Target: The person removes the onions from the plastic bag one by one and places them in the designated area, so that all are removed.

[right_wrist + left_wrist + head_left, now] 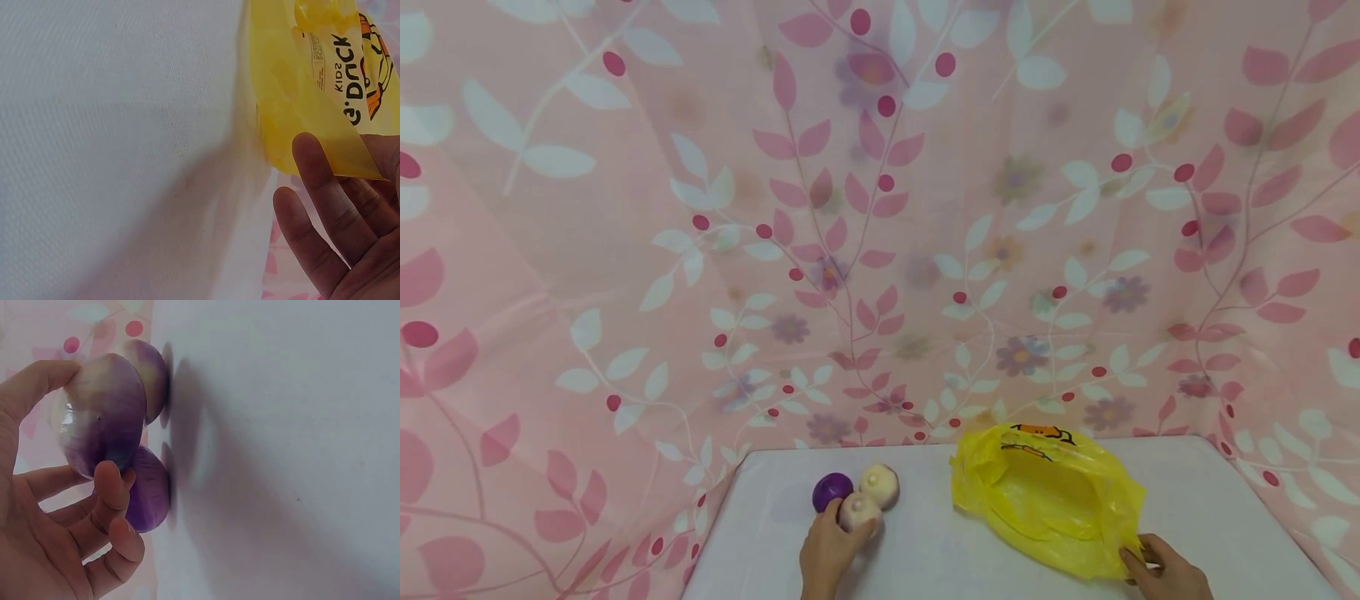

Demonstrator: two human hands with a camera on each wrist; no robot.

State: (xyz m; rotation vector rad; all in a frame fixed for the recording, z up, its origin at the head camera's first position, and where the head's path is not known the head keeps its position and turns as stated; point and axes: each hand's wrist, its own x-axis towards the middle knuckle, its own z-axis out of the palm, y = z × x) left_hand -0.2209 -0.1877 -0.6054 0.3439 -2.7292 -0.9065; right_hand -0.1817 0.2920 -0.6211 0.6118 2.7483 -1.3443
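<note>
My left hand (831, 550) grips a round cream-and-purple turnip (859, 511), thumb on one side and fingers on the other; the left wrist view shows its glossy surface (103, 415). Right behind it on the table are a second cream-and-purple turnip (880, 486) and a deep purple round vegetable (832, 493). To the right, a yellow plastic bag (1060, 533) lies with its mouth spread toward me. My right hand (1165, 568) pinches the bag's near right edge between thumb and fingers. Black lettering and a duck print (353, 81) show on the bag in the right wrist view.
A white-covered table (917, 558) carries everything. Behind and at both sides hangs a pink curtain (880, 250) with leaf and flower prints, meeting the table's far edge. A stretch of white tabletop separates the vegetables from the bag.
</note>
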